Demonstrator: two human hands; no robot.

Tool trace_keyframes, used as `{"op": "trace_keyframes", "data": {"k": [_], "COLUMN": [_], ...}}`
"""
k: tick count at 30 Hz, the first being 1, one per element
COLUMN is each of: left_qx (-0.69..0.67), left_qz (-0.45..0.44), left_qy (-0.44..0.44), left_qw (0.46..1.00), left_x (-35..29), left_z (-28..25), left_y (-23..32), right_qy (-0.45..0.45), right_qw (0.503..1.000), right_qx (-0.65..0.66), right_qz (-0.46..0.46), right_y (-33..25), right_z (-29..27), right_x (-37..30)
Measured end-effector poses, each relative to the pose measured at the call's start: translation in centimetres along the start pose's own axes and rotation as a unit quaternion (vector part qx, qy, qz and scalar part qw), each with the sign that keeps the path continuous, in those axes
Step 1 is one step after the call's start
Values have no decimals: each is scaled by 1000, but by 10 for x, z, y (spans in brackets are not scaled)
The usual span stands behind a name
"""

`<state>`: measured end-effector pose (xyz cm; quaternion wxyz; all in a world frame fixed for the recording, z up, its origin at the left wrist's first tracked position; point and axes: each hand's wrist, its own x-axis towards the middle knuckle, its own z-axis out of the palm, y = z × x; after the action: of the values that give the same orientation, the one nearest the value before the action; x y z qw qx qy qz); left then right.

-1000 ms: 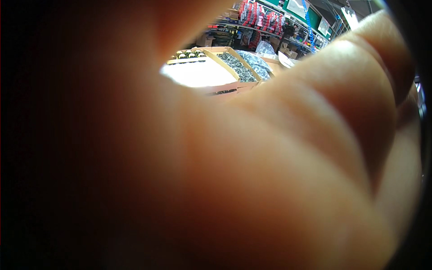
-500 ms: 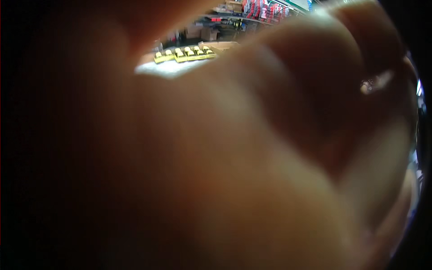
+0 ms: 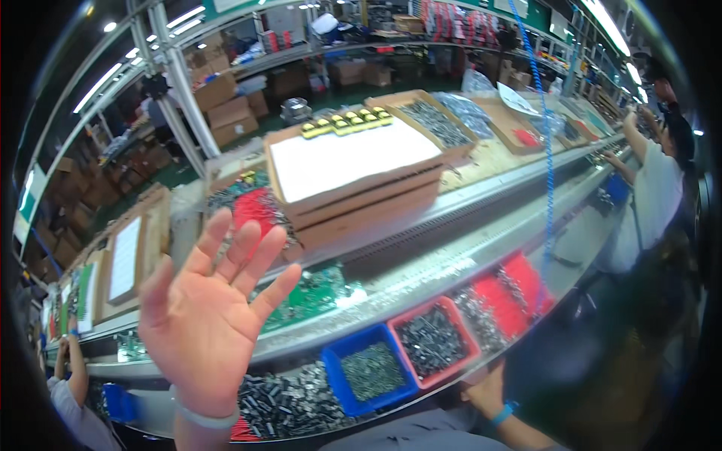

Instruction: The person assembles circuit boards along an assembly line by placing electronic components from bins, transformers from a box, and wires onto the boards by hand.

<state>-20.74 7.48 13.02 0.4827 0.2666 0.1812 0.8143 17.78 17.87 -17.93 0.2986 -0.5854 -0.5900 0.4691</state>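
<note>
My left hand (image 3: 210, 323) is raised over the bench, palm toward me and fingers spread, with nothing in it. A pale band (image 3: 204, 418) circles its wrist. Behind the fingers lie green circuit boards (image 3: 316, 297) on a long metal conveyor track. My right hand (image 3: 485, 389), with a blue wristband (image 3: 506, 412), rests low at the bench's near edge beside a pink bin (image 3: 472, 348) of dark parts; its fingers are mostly hidden. Left of that bin stands a blue bin (image 3: 410, 385) of small greenish parts. Loose black components (image 3: 289, 398) lie beside my left wrist.
Beyond the track, stacked cardboard trays (image 3: 361, 203) carry a white sheet and yellow-and-black parts (image 3: 346, 122). Red-tipped components (image 3: 500, 308) lie right of the bins. A blue coiled cord (image 3: 547, 165) hangs down. Co-workers sit at right (image 3: 650, 195) and at far left (image 3: 75, 398).
A hand that covered nearly the whole view has moved away. The bench, bins and both my hands now show.
</note>
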Motion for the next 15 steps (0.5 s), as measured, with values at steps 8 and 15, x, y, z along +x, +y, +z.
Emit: {"op": "trace_keyframes", "data": {"k": [8,15], "left_qx": [18,212], "left_qz": [73,58], "left_qy": [185,339], "left_qw": [980,915], "left_x": [-42,-77], "left_z": [-84,-155], "left_y": [51,66], "right_qy": [-29,-23], "right_qw": [973,900], "right_qx": [166,428], "right_qz": [-160,-79], "right_y": [52,85], "right_z": [10,34], "right_x": [70,63]}}
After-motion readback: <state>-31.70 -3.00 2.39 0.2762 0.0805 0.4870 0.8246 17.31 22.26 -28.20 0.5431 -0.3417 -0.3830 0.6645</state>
